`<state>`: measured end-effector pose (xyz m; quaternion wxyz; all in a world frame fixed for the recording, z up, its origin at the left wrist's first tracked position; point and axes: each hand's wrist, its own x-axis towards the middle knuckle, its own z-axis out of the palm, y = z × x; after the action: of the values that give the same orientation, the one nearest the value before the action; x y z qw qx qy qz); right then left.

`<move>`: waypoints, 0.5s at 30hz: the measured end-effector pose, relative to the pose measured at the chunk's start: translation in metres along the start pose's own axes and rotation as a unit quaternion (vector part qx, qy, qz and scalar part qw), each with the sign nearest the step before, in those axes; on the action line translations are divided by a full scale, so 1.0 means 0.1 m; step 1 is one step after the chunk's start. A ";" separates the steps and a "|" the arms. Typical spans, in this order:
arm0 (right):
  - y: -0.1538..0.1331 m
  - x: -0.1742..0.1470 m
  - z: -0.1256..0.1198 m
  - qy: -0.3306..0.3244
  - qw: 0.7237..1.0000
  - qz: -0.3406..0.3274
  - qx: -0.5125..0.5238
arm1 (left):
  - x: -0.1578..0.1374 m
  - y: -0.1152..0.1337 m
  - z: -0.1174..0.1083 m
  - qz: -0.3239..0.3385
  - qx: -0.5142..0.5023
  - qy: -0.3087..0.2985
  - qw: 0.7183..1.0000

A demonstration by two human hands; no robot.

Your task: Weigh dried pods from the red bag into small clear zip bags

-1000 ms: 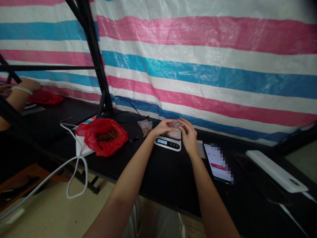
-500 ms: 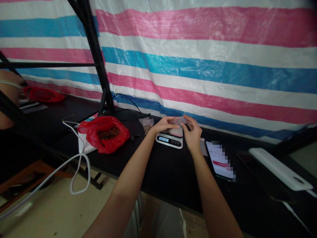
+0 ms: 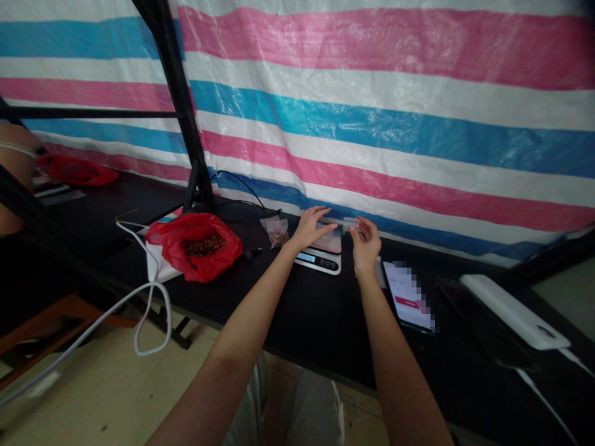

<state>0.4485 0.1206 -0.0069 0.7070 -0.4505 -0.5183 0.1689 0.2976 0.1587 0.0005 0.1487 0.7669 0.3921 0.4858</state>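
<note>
Over the digital kitchen scale hovers my left hand, fingers spread, holding nothing that I can see. It hides part of the weighing plate, where something clear and glossy lies, perhaps plastic. My right hand pinches a small clear zip bag just right of the scale. Left of the scale lies a clear bag with small brown pieces in it. Farther left, an open red plastic bag holds a heap of small brown pieces, too small to name.
A phone with a lit screen lies right of my right hand, beside some flat clear bags. Farther right are a dark tablet-like slab and a white power bank. A white cable loops at the left. Another person's arm shows beyond the black frame.
My hands have moved apart. The left has spread its fingers and let go of the zip bag, while the right has drawn it to the right. The view has shifted slightly.
</note>
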 end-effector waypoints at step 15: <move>-0.11 -0.22 0.37 -0.111 0.990 0.030 0.077 | -1.41 0.09 -2.32 -0.103 0.345 0.135 0.923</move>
<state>0.4043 0.1158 -0.0084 0.6720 -0.3887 -0.5655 0.2784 0.0705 0.0123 0.0297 -0.1300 0.6532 0.6289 0.4012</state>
